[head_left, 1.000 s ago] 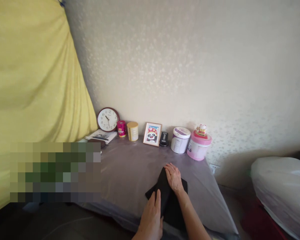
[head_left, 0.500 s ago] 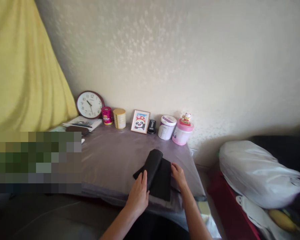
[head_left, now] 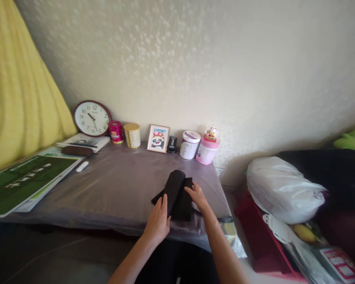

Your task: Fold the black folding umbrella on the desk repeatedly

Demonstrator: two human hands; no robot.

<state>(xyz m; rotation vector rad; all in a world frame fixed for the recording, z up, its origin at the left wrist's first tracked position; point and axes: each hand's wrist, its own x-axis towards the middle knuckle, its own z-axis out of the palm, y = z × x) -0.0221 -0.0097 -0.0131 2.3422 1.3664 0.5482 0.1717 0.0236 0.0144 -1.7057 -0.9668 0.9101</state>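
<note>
Near the table's front edge lies a black folded bundle, made of a thick roll with a flat black flap on its right side. It looks like cloth or a soft case; I cannot tell which. My left hand is closed around the roll's left lower side, thumb and fingers on it. At the flap's upper right edge, my right hand pinches the material, and that edge tilts up toward the roll. A dark corner of the bundle sticks out on the left, under the roll.
Along the wall stand a clock, a pink can, a yellow-lidded can, a panda picture frame, and two tubs, one topped by a cat figurine. Green boards lie left. A white bag sits right, on a red bin.
The view has shifted, so things appear further left and slightly higher. My right hand has moved the flap's edge inward, closer to the roll. My left hand keeps its grip.
</note>
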